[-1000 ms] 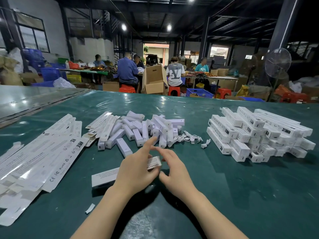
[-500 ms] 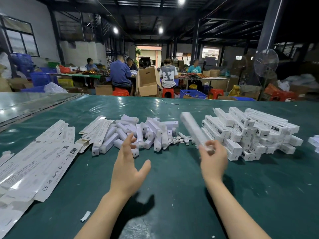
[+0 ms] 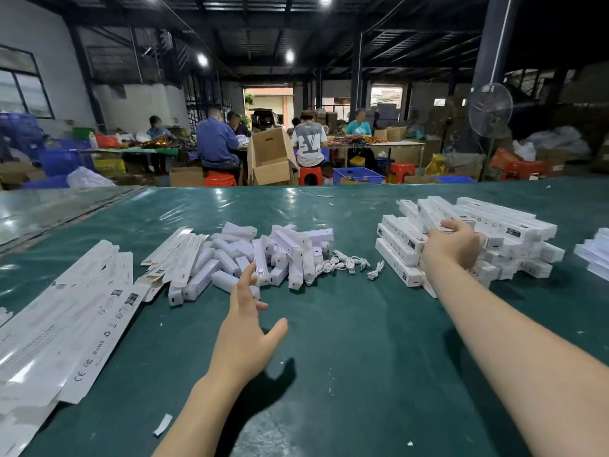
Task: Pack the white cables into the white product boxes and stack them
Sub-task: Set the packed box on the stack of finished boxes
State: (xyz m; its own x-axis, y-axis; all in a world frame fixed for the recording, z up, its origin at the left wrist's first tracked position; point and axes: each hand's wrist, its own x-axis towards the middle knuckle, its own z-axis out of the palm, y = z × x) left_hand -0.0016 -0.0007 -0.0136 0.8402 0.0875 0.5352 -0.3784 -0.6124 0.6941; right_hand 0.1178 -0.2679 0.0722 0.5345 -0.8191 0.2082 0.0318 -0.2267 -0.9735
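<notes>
Obs.: a second ago both your hands were on the long white cardboard product box (image 3: pixel 440 229), well short of the stack of packed white boxes (image 3: pixel 507 225) and on your side of it. Half a second ago your right hand (image 3: pixel 453 244) had it in the air, partway to the stack. Now that box lies on the near top edge of the stack, with your right fingers (image 3: pixel 461 227) curled over its end and gripping it. Whether the grip has begun to loosen cannot be read. Your left hand (image 3: pixel 245 334) has come away and hovers over the dark green tabletop (image 3: pixel 346 341), left of the stack. Its fingers are spread and hold nothing. Judgement: one packed unit is delivered in all but the release, so this cycle is at its end. The box looks seated along the row, though its far end is hidden among the others, so alignment is unconfirmed. The loose white cables (image 3: pixel 342 263) lie on the tabletop just left of the stack, untouched. The heap of short white rectangular pieces (image 3: pixel 257 255) is further left, and the flat white printed carton blanks (image 3: pixel 66 324) are furthest left. The left hand's reach toward that side suggests the next unit is being set up.
</notes>
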